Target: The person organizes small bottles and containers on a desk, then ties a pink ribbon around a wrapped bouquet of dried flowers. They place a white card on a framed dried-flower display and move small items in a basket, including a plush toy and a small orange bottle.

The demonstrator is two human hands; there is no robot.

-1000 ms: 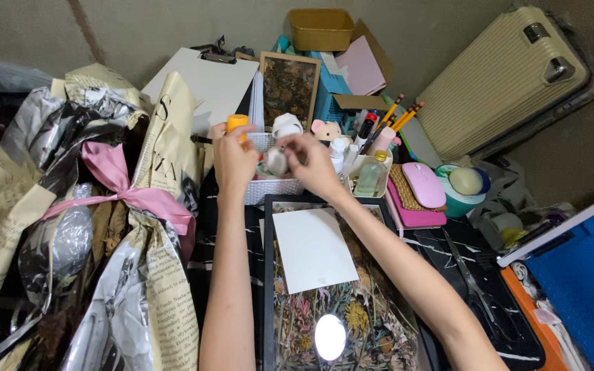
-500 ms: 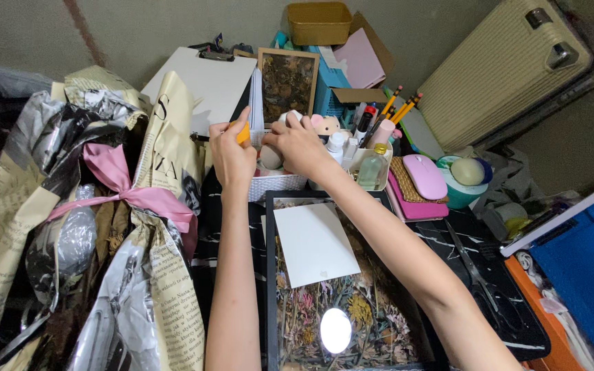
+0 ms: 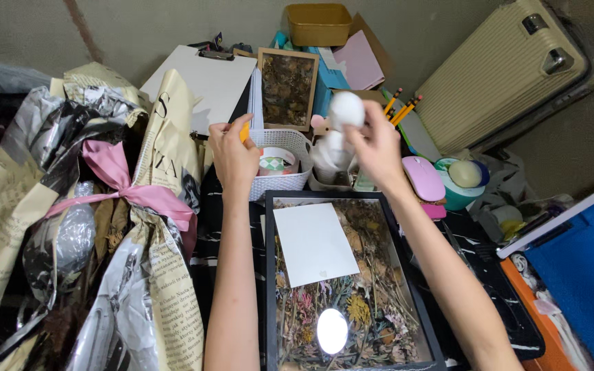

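My left hand [image 3: 232,156] is closed on a small orange thing [image 3: 243,132] beside the white woven basket [image 3: 290,182]. My right hand [image 3: 378,148] is raised to the right of the basket and grips white roundish things [image 3: 345,110], one above the fingers and one below. Rolls of tape [image 3: 276,163] lie in the basket. In front of both hands lies a black frame [image 3: 269,275] filled with dried flowers, with a white card [image 3: 314,244] on its glass.
Paper-wrapped bouquets with a pink ribbon [image 3: 115,185] fill the left side. A clipboard [image 3: 197,82], a wooden flower frame [image 3: 287,86], pencils [image 3: 401,106], a pink mouse [image 3: 423,177] and a beige suitcase [image 3: 496,69] stand behind. Scissors lie on the dark tray at right.
My right hand has come up out of the basket and moved right, lifting the white things with it. The left hand has stayed by the basket.
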